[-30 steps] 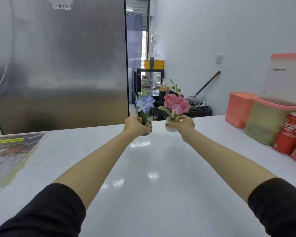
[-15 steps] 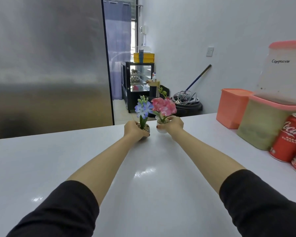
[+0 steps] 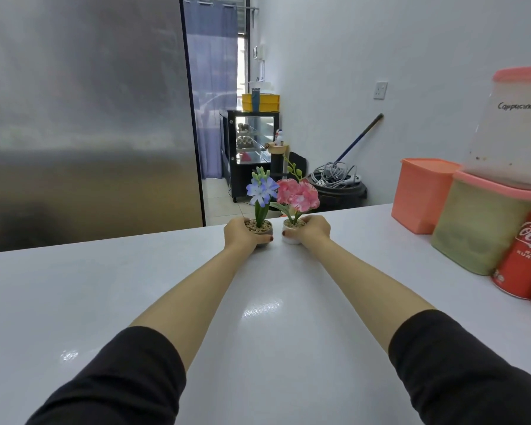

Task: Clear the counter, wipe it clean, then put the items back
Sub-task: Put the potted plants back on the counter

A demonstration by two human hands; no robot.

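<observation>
Near the far edge of the counter [image 3: 258, 332] stand two pots side by side, close but apart: the left pot [image 3: 259, 230] inside the left hand [image 3: 238, 237], the right pot [image 3: 292, 234] inside the right hand [image 3: 314, 230]. On the right side, a tub [image 3: 420, 194] stands farthest, then two stacked containers [image 3: 478, 231], then cans [image 3: 528, 259] nearest.

The person is wearing black sleeves [image 3: 114, 384] ending near the elbows; dark red polish is showing on thumbnails of the left hand [image 3: 239, 236] and right hand [image 3: 314, 231].

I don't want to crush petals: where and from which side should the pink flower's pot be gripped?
Grip the white pot round its wall from the right, as the right hand does. The pink blooms spread above its rim, and the blue-flower pot crowds its left.
</observation>
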